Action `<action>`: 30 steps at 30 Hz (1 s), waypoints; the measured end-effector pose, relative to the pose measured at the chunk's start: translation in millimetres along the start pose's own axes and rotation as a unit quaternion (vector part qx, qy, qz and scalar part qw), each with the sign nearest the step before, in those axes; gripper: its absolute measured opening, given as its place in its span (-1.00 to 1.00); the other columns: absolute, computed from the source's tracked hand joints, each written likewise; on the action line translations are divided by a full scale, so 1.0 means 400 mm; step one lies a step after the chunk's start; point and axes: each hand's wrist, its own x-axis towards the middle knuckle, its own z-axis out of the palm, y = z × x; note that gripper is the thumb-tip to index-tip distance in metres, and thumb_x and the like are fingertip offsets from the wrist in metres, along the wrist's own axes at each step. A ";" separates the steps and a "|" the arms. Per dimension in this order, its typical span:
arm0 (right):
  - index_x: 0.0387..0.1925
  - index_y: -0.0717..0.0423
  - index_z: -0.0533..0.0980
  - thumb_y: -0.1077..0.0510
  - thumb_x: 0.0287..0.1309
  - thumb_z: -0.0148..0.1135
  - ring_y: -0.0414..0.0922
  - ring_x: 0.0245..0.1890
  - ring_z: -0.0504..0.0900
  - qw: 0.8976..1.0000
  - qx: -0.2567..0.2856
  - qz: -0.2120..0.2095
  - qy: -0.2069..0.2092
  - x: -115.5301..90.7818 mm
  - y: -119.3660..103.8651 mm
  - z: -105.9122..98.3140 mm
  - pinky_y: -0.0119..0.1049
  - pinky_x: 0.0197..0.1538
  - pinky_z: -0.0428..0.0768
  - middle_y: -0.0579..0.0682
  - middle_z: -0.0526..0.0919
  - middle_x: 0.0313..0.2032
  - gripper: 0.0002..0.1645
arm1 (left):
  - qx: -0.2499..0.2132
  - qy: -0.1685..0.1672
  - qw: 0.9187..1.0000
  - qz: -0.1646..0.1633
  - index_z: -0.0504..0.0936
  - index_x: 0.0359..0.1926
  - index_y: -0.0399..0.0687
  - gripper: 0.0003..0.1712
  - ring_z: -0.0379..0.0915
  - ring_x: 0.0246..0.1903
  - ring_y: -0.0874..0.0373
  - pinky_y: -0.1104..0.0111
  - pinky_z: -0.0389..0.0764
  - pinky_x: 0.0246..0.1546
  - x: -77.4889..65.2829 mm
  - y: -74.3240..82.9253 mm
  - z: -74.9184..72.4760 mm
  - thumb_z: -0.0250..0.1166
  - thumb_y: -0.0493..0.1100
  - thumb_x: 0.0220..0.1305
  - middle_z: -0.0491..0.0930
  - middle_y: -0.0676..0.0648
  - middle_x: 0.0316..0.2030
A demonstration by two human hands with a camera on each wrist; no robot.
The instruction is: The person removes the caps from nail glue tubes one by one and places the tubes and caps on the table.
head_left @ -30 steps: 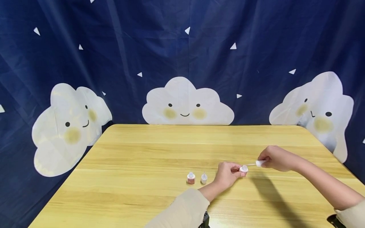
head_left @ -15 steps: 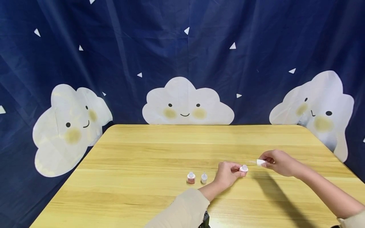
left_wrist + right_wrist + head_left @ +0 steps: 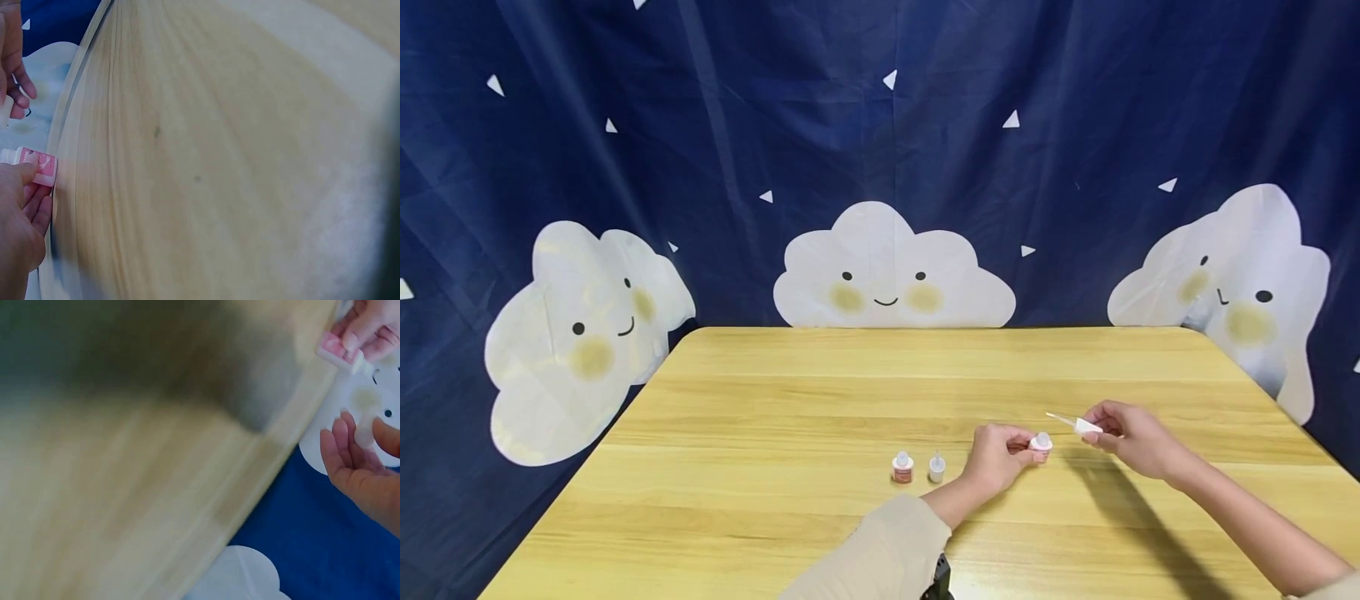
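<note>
Near the table's right half, my left hand [image 3: 996, 457] grips a small white bottle [image 3: 1041, 447] between thumb and fingers. Its pink label [image 3: 45, 164] shows in the left wrist view, and its neck is uncapped. To the right, my right hand [image 3: 1138, 437] pinches a white cap [image 3: 1087, 427] with a thin applicator rod [image 3: 1060, 418] pointing up and left, its tip above the bottle and apart from it. The right wrist view shows the cap [image 3: 364, 432] between thumb and fingers, with the rod hidden.
Left of my left forearm stands a second small bottle [image 3: 903, 470] with a reddish label, its neck also uncapped. Beside it a white cap [image 3: 937, 471] rests upside down, rod upward. A dark blue cloud-print curtain [image 3: 730, 167] hangs behind the wooden table [image 3: 737, 450].
My right hand has dropped slightly and turned the cap, so the rod's tip has swung from near the bottle's mouth to higher up. My left hand and its bottle have stayed put.
</note>
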 end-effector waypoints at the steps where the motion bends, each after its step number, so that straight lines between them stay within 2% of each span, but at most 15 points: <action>1: -0.26 0.47 0.44 0.40 0.09 0.19 -0.47 -0.52 0.42 1.000 0.005 -0.001 0.011 -0.002 0.003 0.007 -0.49 -0.52 0.49 0.05 0.61 -0.48 -0.82 | 0.001 0.000 1.000 0.001 0.70 -0.27 -0.26 -0.80 0.63 -0.43 0.36 0.73 0.54 -0.40 0.000 0.000 0.000 0.39 -0.31 0.00 0.72 -0.12 -0.34; 3: -0.19 0.50 0.43 0.40 0.08 0.19 -0.47 -0.56 0.38 0.999 0.006 -0.007 0.031 -0.007 0.007 0.020 -0.49 -0.57 0.44 0.03 0.59 -0.52 -0.75 | 0.003 0.000 1.000 0.004 0.70 -0.27 -0.26 -0.80 0.63 -0.42 0.36 0.73 0.54 -0.41 0.001 -0.001 -0.001 0.38 -0.31 0.01 0.72 -0.12 -0.34; 8: -0.05 0.53 0.42 0.40 0.13 0.14 -0.46 -0.61 0.31 0.999 0.009 -0.013 0.042 -0.016 0.014 0.037 -0.48 -0.63 0.38 -0.07 0.56 -0.55 -0.65 | 0.002 0.000 1.000 0.005 0.70 -0.28 -0.27 -0.80 0.64 -0.42 0.33 0.73 0.54 -0.41 0.000 -0.001 -0.001 0.39 -0.32 0.00 0.72 -0.12 -0.34; 12: -0.07 0.49 0.45 0.41 0.13 0.14 -0.45 -0.61 0.32 0.999 0.014 -0.013 0.048 -0.019 0.015 0.045 -0.48 -0.64 0.38 -0.10 0.57 -0.55 -0.69 | -0.001 0.000 1.000 0.000 0.70 -0.28 -0.26 -0.80 0.64 -0.42 0.33 0.73 0.54 -0.40 -0.001 -0.002 0.000 0.39 -0.31 -0.01 0.72 -0.12 -0.33; 18: -0.11 0.39 0.47 0.36 0.12 0.18 -0.43 -0.59 0.36 0.999 0.014 0.019 0.041 -0.020 0.011 0.050 -0.48 -0.60 0.39 -0.03 0.58 -0.53 -0.72 | 0.002 0.003 1.000 0.004 0.70 -0.28 -0.26 -0.79 0.64 -0.41 0.33 0.73 0.54 -0.39 0.000 -0.005 0.002 0.40 -0.31 -0.02 0.72 -0.12 -0.34; 30: -0.20 0.43 0.37 0.39 0.06 0.21 -0.45 -0.50 0.47 0.998 0.051 0.038 0.009 -0.020 0.015 0.055 -0.49 -0.54 0.42 0.11 0.64 -0.45 -0.74 | 0.001 0.003 1.000 0.023 0.69 -0.28 -0.28 -0.80 0.65 -0.40 0.31 0.74 0.54 -0.39 0.002 -0.005 0.002 0.39 -0.32 -0.01 0.72 -0.14 -0.34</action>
